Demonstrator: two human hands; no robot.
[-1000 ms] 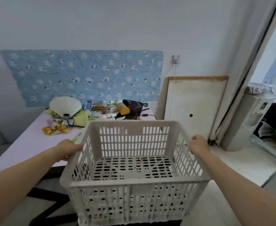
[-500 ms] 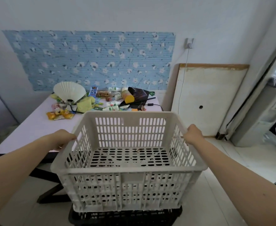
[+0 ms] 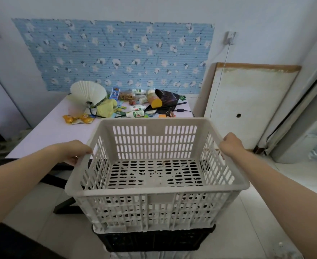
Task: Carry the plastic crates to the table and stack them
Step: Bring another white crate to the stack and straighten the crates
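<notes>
An empty white slatted plastic crate (image 3: 154, 204) fills the middle of the head view. My left hand (image 3: 73, 152) grips its left rim and my right hand (image 3: 230, 144) grips its right rim. Right beneath it shows a black plastic crate (image 3: 154, 240); whether the two touch I cannot tell. A strip of something pale shows below the black crate. The pale table (image 3: 47, 135) stands beyond the crate, to the front left, with its near edge level with my left hand.
The table's far end holds a white fan (image 3: 87, 93), a yellow cloth, bottles, snack packets and a black bag (image 3: 166, 100). A white board (image 3: 247, 107) leans on the wall to the right. A dark table leg (image 3: 66, 204) stands on the tiled floor.
The white crate has stayed in both hands while the view swung left and tilted down. The table now lies closer and the black crate under the white one has come into view.
</notes>
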